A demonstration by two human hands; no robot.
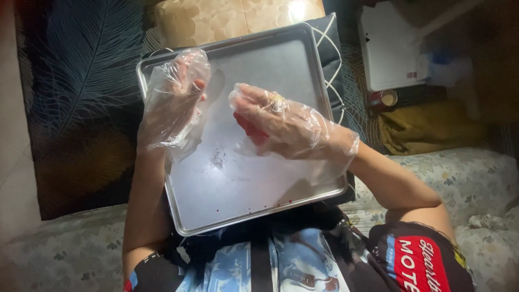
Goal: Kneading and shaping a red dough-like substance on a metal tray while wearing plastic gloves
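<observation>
Metal tray (227,189) mostly bare; right hand (281,121) grasping seemingly red piece (250,130); left hand (175,100) released.

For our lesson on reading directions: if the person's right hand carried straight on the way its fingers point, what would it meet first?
Probably the left hand: the right hand, holding something red, points leftward over the metal tray toward it. Depth is unclear.

gloved right hand (275,121) cupping, perhaps, red piece (250,130)
</observation>
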